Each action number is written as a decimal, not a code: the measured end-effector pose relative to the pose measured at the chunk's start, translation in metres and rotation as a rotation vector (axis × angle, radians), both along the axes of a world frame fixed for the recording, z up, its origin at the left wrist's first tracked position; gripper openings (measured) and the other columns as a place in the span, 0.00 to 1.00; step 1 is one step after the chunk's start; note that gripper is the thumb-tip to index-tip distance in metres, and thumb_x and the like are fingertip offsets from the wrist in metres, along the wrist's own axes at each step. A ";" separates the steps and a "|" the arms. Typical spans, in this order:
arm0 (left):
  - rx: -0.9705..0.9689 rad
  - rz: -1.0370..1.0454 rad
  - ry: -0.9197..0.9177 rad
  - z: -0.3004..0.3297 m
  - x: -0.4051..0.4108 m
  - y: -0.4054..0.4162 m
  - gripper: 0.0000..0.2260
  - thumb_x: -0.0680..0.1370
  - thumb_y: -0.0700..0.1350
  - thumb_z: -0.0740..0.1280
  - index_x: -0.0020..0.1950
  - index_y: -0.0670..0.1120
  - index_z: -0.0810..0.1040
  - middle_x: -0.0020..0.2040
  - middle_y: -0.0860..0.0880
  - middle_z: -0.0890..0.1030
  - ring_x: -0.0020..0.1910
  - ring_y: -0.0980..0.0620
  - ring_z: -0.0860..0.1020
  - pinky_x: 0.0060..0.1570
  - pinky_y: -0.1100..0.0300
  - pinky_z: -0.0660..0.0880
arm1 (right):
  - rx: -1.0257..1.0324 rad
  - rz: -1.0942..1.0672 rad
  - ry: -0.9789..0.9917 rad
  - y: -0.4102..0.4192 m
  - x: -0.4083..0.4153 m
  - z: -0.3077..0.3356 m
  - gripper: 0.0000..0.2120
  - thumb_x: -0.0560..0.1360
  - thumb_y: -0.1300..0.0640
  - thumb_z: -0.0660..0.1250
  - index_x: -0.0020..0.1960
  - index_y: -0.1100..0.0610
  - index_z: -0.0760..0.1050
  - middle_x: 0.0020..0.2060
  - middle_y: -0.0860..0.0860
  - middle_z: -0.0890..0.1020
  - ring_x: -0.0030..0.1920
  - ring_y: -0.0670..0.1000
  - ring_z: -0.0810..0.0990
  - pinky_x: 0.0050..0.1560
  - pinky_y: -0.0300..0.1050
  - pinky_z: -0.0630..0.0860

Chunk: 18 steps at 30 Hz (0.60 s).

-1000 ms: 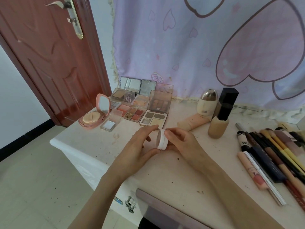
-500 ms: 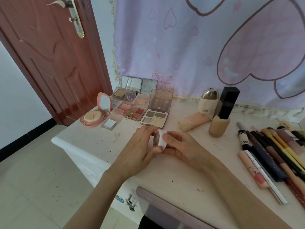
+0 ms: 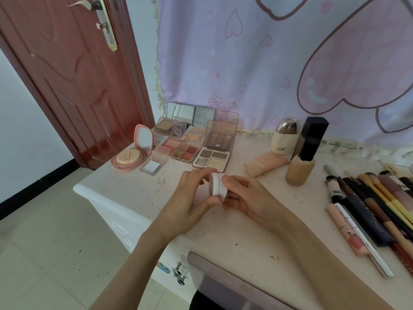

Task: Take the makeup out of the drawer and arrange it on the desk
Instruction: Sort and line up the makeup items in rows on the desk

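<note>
A small round white jar (image 3: 218, 186) is held on its side above the middle of the white desk (image 3: 138, 193). My left hand (image 3: 190, 201) grips its left half with thumb below and fingers over the top. My right hand (image 3: 245, 199) pinches its right half between thumb and fingers. The jar's dark inside shows on the left. The open drawer's (image 3: 223, 278) front edge sits at the bottom centre, its contents hidden.
Several open eyeshadow palettes (image 3: 211, 156) and a pink compact (image 3: 131, 156) lie at the back left. A cream bottle (image 3: 285, 138), a beige tube (image 3: 266, 164) and a foundation bottle (image 3: 301, 168) stand behind my hands. Brushes and pencils (image 3: 380, 209) line the right side. A brown door (image 3: 73, 70) stands at left.
Both hands stayed on the jar and turned it a little. The jar's two halves now sit slightly apart, showing a dark inside on the left.
</note>
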<state>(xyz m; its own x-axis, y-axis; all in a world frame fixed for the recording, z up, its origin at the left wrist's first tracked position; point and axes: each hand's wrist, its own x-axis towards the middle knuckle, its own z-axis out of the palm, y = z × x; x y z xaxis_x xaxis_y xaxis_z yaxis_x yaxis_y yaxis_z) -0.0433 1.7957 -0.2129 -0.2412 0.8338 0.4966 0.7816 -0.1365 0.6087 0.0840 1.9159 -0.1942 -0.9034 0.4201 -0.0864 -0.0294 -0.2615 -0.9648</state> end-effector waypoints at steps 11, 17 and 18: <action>0.041 0.573 -0.431 -0.007 -0.025 -0.001 0.24 0.68 0.48 0.75 0.60 0.55 0.68 0.53 0.57 0.71 0.49 0.64 0.71 0.47 0.74 0.66 | 0.320 -0.238 -0.046 -0.004 0.000 -0.010 0.22 0.68 0.65 0.73 0.58 0.52 0.71 0.54 0.47 0.78 0.49 0.39 0.80 0.47 0.31 0.75; -0.238 0.762 0.069 -0.015 -0.062 -0.022 0.26 0.71 0.56 0.70 0.65 0.48 0.72 0.59 0.52 0.74 0.62 0.47 0.65 0.62 0.58 0.59 | 0.507 -0.222 -0.077 -0.012 -0.021 -0.017 0.27 0.67 0.60 0.75 0.59 0.43 0.67 0.53 0.39 0.74 0.53 0.37 0.76 0.50 0.27 0.72; -0.279 0.770 0.131 -0.017 -0.067 -0.024 0.26 0.71 0.58 0.69 0.66 0.48 0.72 0.62 0.50 0.74 0.63 0.47 0.65 0.62 0.57 0.59 | 0.560 -0.221 -0.094 -0.013 -0.027 -0.016 0.28 0.67 0.58 0.75 0.62 0.45 0.67 0.55 0.40 0.73 0.52 0.34 0.75 0.47 0.24 0.71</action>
<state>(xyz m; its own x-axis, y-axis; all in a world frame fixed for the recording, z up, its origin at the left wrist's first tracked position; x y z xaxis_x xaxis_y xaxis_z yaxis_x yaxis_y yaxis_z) -0.1099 1.7719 -0.2297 -0.7495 0.5556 0.3600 0.6616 0.6086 0.4382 0.0574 1.9025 -0.2106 -0.7891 0.6011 0.1265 0.0671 0.2891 -0.9550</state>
